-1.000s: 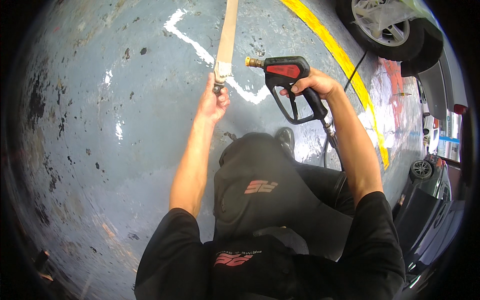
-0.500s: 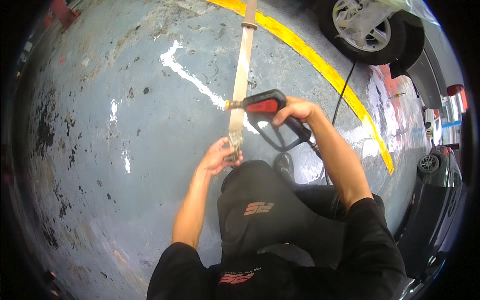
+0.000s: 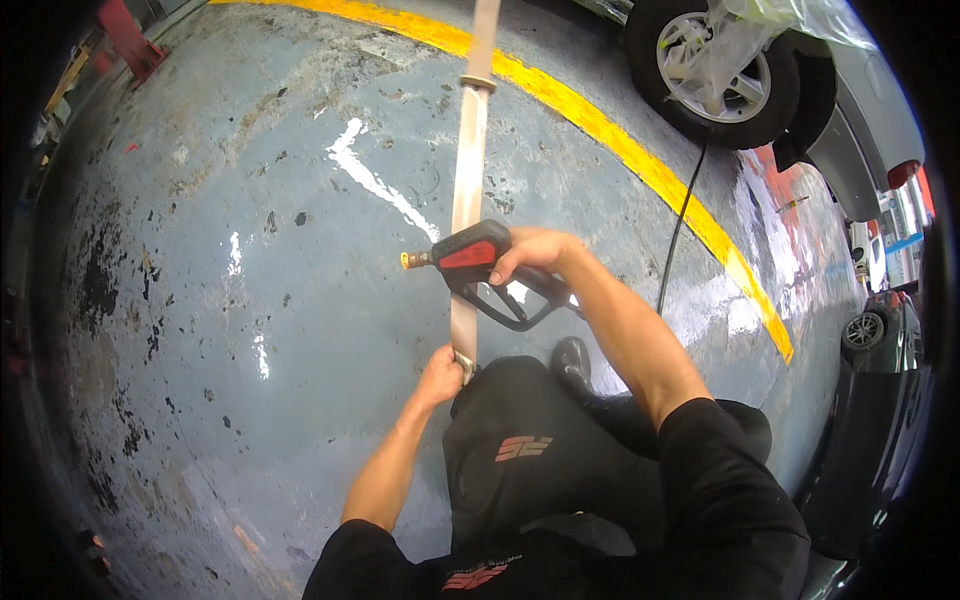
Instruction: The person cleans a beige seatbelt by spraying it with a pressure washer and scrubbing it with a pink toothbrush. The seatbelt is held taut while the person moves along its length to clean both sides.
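Observation:
A long beige webbing strap (image 3: 469, 150), like a seat belt, runs down from the top edge toward my knee, pulled straight. My left hand (image 3: 438, 378) is closed around its near end, where a metal end piece (image 3: 465, 367) shows beside my fingers. A brown slider (image 3: 478, 82) sits farther up the strap. My right hand (image 3: 535, 252) grips a black and red pressure washer gun (image 3: 478, 252), held across and above the strap. Its brass-coloured nozzle (image 3: 407, 261) points left, past the strap's left edge. Whether the trigger is pressed is hidden.
Beneath is a wet, worn grey floor (image 3: 300, 330) with a curved yellow line (image 3: 620, 140). A black hose (image 3: 684, 220) trails at right. A car wheel (image 3: 715, 70) partly wrapped in plastic stands at the upper right. A red post base (image 3: 132, 40) is at the far left.
The gun has moved left, so its nozzle has gone from over the strap to beyond its left edge. My left fingers have closed more tightly around the strap's end. The view has shifted slightly.

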Motion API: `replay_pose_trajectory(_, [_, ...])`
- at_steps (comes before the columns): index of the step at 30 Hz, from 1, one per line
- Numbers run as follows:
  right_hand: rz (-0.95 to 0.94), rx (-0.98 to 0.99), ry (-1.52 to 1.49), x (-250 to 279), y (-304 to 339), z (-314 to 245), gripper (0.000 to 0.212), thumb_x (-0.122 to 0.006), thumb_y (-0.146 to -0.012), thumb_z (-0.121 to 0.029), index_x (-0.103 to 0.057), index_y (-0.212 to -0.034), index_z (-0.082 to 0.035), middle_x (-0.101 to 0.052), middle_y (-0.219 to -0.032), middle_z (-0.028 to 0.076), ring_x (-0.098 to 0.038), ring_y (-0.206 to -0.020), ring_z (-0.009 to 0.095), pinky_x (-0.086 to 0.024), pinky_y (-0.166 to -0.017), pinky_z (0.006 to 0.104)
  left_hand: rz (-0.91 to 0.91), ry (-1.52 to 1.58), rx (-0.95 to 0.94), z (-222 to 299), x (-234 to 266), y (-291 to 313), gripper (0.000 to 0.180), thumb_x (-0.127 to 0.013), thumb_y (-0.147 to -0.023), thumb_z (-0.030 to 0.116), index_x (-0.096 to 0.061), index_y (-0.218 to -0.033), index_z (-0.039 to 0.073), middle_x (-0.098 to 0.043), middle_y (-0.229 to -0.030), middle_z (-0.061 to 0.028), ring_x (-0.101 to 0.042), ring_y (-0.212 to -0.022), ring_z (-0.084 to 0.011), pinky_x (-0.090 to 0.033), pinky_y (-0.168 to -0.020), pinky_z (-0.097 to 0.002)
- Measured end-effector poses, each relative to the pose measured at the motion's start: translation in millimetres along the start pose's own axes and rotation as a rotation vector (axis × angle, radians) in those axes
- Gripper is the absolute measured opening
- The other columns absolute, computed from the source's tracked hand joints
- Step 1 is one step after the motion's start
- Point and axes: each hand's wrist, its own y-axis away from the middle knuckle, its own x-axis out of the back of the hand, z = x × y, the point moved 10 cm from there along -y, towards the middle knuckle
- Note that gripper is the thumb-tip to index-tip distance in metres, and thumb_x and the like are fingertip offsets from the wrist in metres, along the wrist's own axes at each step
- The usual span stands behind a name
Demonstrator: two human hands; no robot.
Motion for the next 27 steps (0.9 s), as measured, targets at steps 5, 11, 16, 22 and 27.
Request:
replay_pose_trajectory(5, [0.039, 0.070, 0.040, 10.1, -12.4, -13.0, 0.048, -0.081, -0.066, -0.010, -0.066, -0.110, -0.001, -0.068, -0.096, 0.008, -0.062, -0.091, 0.018, -0.052, -0.080, 0.0317, 0.080, -0.060, -0.056, -75.8, -13.9, -2.8, 0.030, -0.041, -0.078, -0.001, -0.061, -0.100, -0.005, -0.068, -0.091, -0.0207, -0.064, -0.088, -0.0345, -0.049, -0.081, -0.0405])
replay_pose_trajectory(11, [0.020, 0.107, 0.117, -23.2, 11.5, -26.9, 0.056, -0.083, -0.063, -0.012, -0.066, -0.114, 0.000, -0.069, -0.105, 0.008, -0.062, -0.099, 0.019, -0.048, -0.090, 0.0311, 0.135, -0.016, 0.141, -89.7, 9.5, -2.0, 0.038, -0.041, -0.077, -0.006, -0.062, -0.109, -0.003, -0.069, -0.098, -0.0192, -0.067, -0.090, -0.0278, -0.051, -0.082, -0.0373])
replay_pose_trajectory(16, [0.035, 0.054, 0.176, -38.9, 35.8, -32.1, 0.054, -0.084, -0.060, -0.017, -0.068, -0.108, 0.001, -0.070, -0.101, 0.009, -0.062, -0.096, 0.021, -0.047, -0.090, 0.0325, 0.228, 0.118, 0.063, -90.4, 31.1, -12.9, 0.037, -0.046, -0.078, -0.005, -0.064, -0.109, 0.001, -0.070, -0.093, -0.0123, -0.067, -0.084, -0.0218, -0.051, -0.075, -0.0347])
replay_pose_trajectory(22, [0.043, 0.125, 0.073, -32.7, 53.7, -15.3, 0.054, -0.084, -0.063, -0.012, -0.066, -0.112, 0.000, -0.069, -0.105, 0.008, -0.061, -0.098, 0.019, -0.048, -0.088, 0.0327, 0.120, -0.061, -0.013, -75.1, 22.6, -23.6, 0.032, -0.064, -0.076, 0.009, -0.065, -0.107, 0.003, -0.069, -0.088, -0.0088, -0.066, -0.081, -0.0196, -0.051, -0.076, -0.0328])
replay_pose_trajectory(27, [-0.029, 0.062, 0.099, -38.9, 56.4, -16.7, 0.068, -0.084, -0.063, -0.005, -0.059, -0.126, 0.000, -0.066, -0.119, 0.009, -0.057, -0.111, 0.019, -0.044, -0.099, 0.0334, 0.166, 0.039, -0.083, -73.6, 16.7, -21.4, 0.033, -0.072, -0.073, 0.016, -0.065, -0.103, 0.004, -0.068, -0.088, -0.0074, -0.065, -0.081, -0.0196, -0.051, -0.077, -0.0337])
